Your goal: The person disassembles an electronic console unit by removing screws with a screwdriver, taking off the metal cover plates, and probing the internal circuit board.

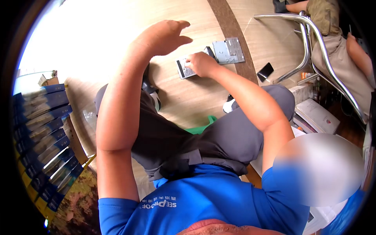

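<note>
Lining the left edge of the frame, a stacked row of blue cartons (43, 129) shows yellow ends; their contents are hidden. Just above them, at the upper left, sits a small brown cardboard box (49, 81), too washed out by glare to tell what it holds. The left hand (168, 37) hangs at the upper centre, its fingers and thumb spread apart with nothing between them. Right of it and slightly lower, a silver metal unit (181, 69) lies on the pale floor (188, 96). The right hand (201, 64) has its bent fingers on top of this unit; whether they grip it or only press on it, I cannot tell. Just beyond that hand, a black part (209, 51) is near a perforated metal plate (231, 51). Farther right lies a black smartphone (265, 72), below a chrome chair frame (278, 16). At the right of the frame rests a white-covered book (319, 115).
</note>
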`<state>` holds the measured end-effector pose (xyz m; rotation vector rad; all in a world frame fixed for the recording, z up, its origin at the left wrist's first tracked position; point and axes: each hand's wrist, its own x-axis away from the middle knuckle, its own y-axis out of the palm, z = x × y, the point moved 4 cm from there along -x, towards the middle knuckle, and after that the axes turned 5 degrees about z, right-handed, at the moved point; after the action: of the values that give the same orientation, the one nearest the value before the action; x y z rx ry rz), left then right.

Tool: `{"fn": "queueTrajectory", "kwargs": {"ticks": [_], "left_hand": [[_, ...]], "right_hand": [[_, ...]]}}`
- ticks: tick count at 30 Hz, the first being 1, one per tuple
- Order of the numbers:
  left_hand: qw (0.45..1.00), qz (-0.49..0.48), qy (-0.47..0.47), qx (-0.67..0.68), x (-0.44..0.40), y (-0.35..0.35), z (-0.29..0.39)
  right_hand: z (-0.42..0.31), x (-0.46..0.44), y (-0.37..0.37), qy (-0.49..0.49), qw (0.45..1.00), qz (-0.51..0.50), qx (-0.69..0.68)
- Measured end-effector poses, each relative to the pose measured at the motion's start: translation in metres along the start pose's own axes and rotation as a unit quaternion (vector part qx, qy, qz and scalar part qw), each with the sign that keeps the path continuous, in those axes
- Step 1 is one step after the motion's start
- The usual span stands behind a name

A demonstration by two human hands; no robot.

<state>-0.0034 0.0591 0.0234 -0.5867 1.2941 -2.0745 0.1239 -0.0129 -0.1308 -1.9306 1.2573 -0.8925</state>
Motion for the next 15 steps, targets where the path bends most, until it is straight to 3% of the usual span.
{"fn": "queueTrajectory", "kwargs": {"ticks": [5, 9, 15], "left_hand": [[0.999, 0.024, 0.019, 0.018, -0.005, 0.004, -0.007], [0.999, 0.011, 0.002, 0.031, -0.004, 0.002, -0.005], [0.999, -0.018, -0.024, 0.015, 0.002, -0.008, 0.005]], "right_hand": [[-0.002, 0.004, 0.008, -0.100, 0.994, 0.019, -0.027], [-0.020, 0.010, -0.005, -0.046, 0.998, -0.006, -0.033], [-0.012, 0.007, 0.010, -0.073, 0.993, 0.017, -0.093]]}}
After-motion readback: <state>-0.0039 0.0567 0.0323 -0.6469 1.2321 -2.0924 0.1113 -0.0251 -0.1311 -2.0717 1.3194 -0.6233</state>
